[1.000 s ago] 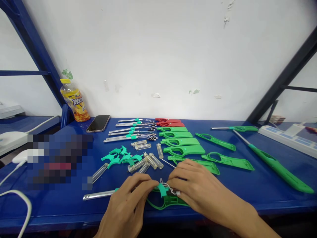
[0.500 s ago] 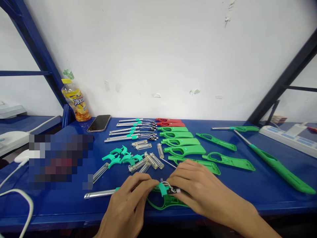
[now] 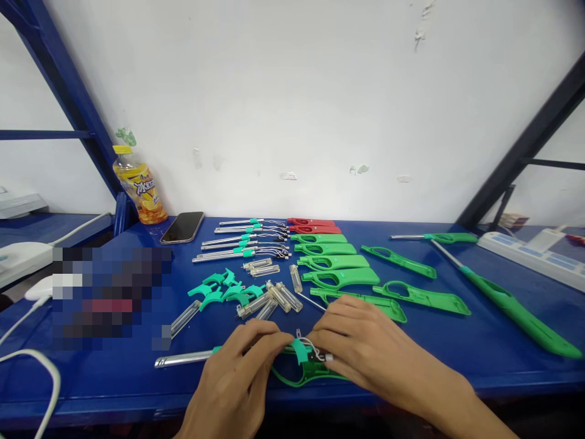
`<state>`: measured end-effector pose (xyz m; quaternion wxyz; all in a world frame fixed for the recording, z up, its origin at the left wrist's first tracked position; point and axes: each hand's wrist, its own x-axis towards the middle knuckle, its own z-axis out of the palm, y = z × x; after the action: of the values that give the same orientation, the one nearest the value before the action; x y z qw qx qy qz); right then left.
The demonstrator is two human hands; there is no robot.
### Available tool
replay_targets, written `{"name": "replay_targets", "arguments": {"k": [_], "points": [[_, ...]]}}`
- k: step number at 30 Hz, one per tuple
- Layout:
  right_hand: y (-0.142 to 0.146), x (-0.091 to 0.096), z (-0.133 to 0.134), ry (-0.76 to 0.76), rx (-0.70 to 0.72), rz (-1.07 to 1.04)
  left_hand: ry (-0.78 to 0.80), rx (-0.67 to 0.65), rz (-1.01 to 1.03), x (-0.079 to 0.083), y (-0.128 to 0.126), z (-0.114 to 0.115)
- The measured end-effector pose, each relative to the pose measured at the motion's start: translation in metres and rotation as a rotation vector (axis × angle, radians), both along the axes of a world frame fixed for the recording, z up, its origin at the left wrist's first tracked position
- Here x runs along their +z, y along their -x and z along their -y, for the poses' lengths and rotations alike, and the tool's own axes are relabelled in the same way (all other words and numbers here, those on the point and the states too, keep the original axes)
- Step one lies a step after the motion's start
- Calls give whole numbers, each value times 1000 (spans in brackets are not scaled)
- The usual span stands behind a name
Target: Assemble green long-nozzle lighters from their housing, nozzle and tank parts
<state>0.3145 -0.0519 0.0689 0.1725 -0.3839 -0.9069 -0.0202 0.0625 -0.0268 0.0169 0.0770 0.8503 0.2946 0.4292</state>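
Near the table's front edge lies a green lighter half-shell with a silver metal tube sticking out to the left. My left hand is closed around the shell's neck, its fingertips by a teal trigger. Fingers of my right hand are bent over a small black igniter with white wires, pressing it at the shell. The right hand covers the shell's handle end. Behind the hands lie clear fuel tanks and loose teal triggers.
Silver tubes with wires and green shells lie in rows at the back, beside red shells. Long green lighters and a power strip are on the right. A phone and drink bottle stand back left.
The black igniter has shifted slightly down toward the shell under my right fingers. My left hand stays almost still.
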Motion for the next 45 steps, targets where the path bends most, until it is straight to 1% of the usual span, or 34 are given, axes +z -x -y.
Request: {"name": "replay_targets", "arguments": {"k": [3,8,12,17,23,26,30,34,40,45], "points": [[-1,1,0,8,4,-1,19,2,-3,-1,1,0],[-1,3,2,85,-10,-15,-2,-5,19,1,-2,-1],[1,6,1,70,-4,24,20,-10,-6,0,0,1],[2,4,-2,-13,43,85,19,-18,-7,-3,2,0],[4,0,-6,-247,93,113,15,-16,-2,-1,0,-3],[5,-4,-7,-312,96,122,1,-17,13,2,-2,-2],[5,-5,-8,-340,117,128,-21,-3,26,5,-4,-1],[5,-3,-8,-346,123,117,-20,4,13,3,-4,-2],[5,1,-6,-326,75,162,-15,2,4,0,-2,-3],[4,-1,-6,-339,-6,123,-70,14,-32,0,-2,-2]]}}
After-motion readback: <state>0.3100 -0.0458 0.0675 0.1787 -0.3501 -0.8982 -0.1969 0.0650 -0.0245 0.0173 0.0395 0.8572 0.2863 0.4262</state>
